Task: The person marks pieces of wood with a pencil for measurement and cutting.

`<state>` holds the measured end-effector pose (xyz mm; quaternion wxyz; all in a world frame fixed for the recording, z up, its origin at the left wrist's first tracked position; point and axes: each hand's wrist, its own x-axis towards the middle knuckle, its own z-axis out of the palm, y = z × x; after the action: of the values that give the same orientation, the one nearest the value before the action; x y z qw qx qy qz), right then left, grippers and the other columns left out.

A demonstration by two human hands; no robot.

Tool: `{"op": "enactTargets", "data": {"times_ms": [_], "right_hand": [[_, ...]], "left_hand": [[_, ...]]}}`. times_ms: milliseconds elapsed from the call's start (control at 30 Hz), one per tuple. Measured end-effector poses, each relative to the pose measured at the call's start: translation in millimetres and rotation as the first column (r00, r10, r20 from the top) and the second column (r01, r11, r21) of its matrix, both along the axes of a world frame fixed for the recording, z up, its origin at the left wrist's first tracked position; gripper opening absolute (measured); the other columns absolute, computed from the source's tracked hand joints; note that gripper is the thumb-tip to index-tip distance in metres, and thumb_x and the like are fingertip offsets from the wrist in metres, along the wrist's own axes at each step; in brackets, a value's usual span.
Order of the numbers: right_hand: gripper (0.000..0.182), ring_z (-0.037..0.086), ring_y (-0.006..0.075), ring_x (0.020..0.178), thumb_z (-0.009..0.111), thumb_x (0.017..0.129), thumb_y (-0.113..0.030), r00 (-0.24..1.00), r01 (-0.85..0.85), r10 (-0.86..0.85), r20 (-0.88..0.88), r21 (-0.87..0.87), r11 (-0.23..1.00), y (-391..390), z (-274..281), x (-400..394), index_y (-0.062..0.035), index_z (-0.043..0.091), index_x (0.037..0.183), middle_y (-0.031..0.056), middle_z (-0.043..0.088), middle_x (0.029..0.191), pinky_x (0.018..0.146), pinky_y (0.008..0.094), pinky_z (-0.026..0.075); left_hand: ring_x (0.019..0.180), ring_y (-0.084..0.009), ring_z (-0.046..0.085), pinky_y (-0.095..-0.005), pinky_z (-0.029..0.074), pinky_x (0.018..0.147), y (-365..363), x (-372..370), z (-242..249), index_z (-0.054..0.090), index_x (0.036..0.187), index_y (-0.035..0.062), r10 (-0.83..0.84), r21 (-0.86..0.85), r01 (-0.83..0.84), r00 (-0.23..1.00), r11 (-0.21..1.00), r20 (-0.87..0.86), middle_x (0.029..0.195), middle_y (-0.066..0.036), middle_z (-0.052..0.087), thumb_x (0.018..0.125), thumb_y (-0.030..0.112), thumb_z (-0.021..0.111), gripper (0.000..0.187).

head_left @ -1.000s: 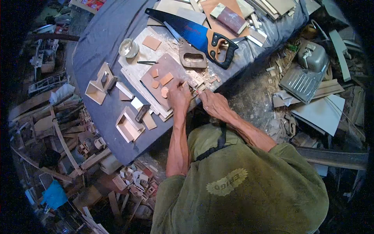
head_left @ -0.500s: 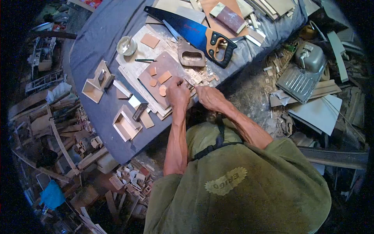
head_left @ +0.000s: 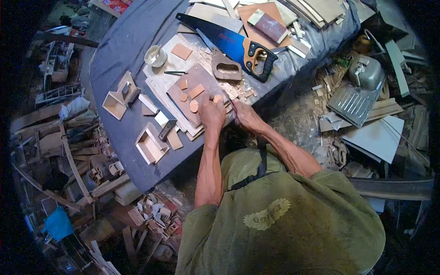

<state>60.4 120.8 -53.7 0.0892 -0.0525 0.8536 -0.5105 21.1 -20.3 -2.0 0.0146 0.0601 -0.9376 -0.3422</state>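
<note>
My left hand is closed on a small orange-brown wood piece at the right edge of the brown board. Close beside it on the right, my right hand is closed round a thin tool, mostly hidden by the fingers. Several small orange-brown pieces, among them a rounded one and a rectangular one, lie on the board left of my left hand. A dark pen lies above the board. Wood shavings are spread beyond my hands.
A blue-bladed saw and an older wooden-handled saw lie beyond my hands. A jar stands at the back left. Small wooden boxes sit on the dark cloth. A metal sink is at the right.
The camera view has shifted slightly. An orange-brown piece now shows at my left fingertips, and my right hand has turned slightly beside it.
</note>
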Motion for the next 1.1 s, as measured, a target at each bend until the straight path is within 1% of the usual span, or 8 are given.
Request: {"op": "enactTargets", "data": {"times_ms": [167, 233, 333, 533, 733, 833, 933, 1100], "right_hand": [[0.026, 0.062, 0.0493, 0.081, 0.037, 0.1, -0.015, 0.994, 0.006, 0.012, -0.105, 0.171, 0.985, 5, 6, 15, 0.006, 0.052, 0.104, 0.0319, 0.062, 0.084, 0.069, 0.0552, 0.048], [0.028, 0.06, 0.0488, 0.087, 0.035, 0.101, -0.018, 0.994, 0.018, 0.008, -0.113, 0.228, 0.973, 3, 4, 16, 0.0045, 0.052, 0.105, 0.0301, 0.062, 0.09, 0.075, 0.0541, 0.047], [0.023, 0.062, 0.0475, 0.073, 0.041, 0.099, -0.013, 0.969, 0.027, 0.025, -0.246, 0.204, 0.979, 3, 2, 17, 0.0063, 0.053, 0.104, 0.0293, 0.061, 0.078, 0.065, 0.0552, 0.051], [0.021, 0.063, 0.0395, 0.064, 0.044, 0.099, -0.012, 0.937, 0.006, 0.092, -0.337, 0.278, 0.961, -1, 6, 22, 0.0053, 0.054, 0.104, 0.0259, 0.062, 0.083, 0.054, 0.0485, 0.051], [0.02, 0.06, 0.0339, 0.055, 0.048, 0.098, -0.013, 0.879, 0.073, 0.097, -0.467, 0.333, 0.94, -5, 0, 21, 0.0031, 0.056, 0.107, 0.0179, 0.057, 0.071, 0.047, 0.0452, 0.05], [0.025, 0.063, 0.0402, 0.071, 0.042, 0.1, -0.014, 0.981, -0.069, 0.126, -0.15, 0.337, 0.939, -1, 25, 19, 0.0046, 0.052, 0.114, 0.0236, 0.059, 0.082, 0.06, 0.0475, 0.051], [0.02, 0.063, 0.0347, 0.055, 0.045, 0.1, -0.014, 0.908, 0.061, 0.097, -0.407, 0.359, 0.931, -4, 11, 21, 0.002, 0.055, 0.104, 0.0205, 0.06, 0.072, 0.046, 0.046, 0.05], [0.026, 0.064, 0.0392, 0.06, 0.042, 0.102, -0.022, 0.96, 0.003, 0.088, -0.266, 0.326, 0.945, -5, 4, 20, 0.0, 0.055, 0.1, 0.0232, 0.061, 0.073, 0.051, 0.0507, 0.051]], "left_hand": [[0.094, -0.048, 0.062, -0.0503, 0.048, 0.085, -3, 5, -6, 0.062, 0.102, -0.0071, -0.056, 0.031, 0.063, 0.978, 0.998, -0.203, 0.095, -0.029, 0.065, 0.083, 0.014, 0.063, 0.029], [0.092, -0.0478, 0.062, -0.0501, 0.049, 0.084, -2, 1, -8, 0.063, 0.099, -0.007, 0.013, 0.108, 0.006, 0.984, 0.994, -0.178, 0.094, -0.029, 0.066, 0.084, 0.015, 0.062, 0.027], [0.089, -0.0478, 0.063, -0.0505, 0.049, 0.081, 0, 1, -5, 0.064, 0.094, -0.0066, -0.017, 0.073, 0.029, 0.987, 0.997, -0.16, 0.091, -0.029, 0.066, 0.084, 0.014, 0.061, 0.023], [0.085, -0.0478, 0.063, -0.0506, 0.049, 0.075, 5, -2, 1, 0.062, 0.089, -0.0064, 0.041, 0.031, -0.039, 0.997, 0.999, -0.067, 0.087, -0.03, 0.065, 0.081, 0.011, 0.064, 0.019], [0.084, -0.0473, 0.064, -0.0498, 0.05, 0.075, -2, -9, -20, 0.062, 0.088, -0.0062, 0.075, 0.069, -0.072, 0.996, 0.995, -0.041, 0.085, -0.028, 0.066, 0.079, 0.011, 0.067, 0.02], [0.085, -0.0457, 0.065, -0.0486, 0.05, 0.075, -2, -10, -24, 0.063, 0.087, -0.0047, 0.108, 0.076, -0.106, 0.994, 0.991, -0.023, 0.086, -0.027, 0.067, 0.078, 0.012, 0.069, 0.02], [0.085, -0.0436, 0.067, -0.0471, 0.051, 0.075, -4, -11, -27, 0.064, 0.087, -0.0027, 0.131, 0.106, -0.132, 0.991, 0.986, 0.018, 0.087, -0.025, 0.069, 0.077, 0.013, 0.07, 0.019], [0.083, -0.0424, 0.067, -0.0461, 0.051, 0.073, -4, -12, -23, 0.065, 0.087, -0.0009, 0.114, 0.052, -0.115, 0.993, 0.992, 0.014, 0.085, -0.023, 0.069, 0.077, 0.014, 0.072, 0.019]]}}
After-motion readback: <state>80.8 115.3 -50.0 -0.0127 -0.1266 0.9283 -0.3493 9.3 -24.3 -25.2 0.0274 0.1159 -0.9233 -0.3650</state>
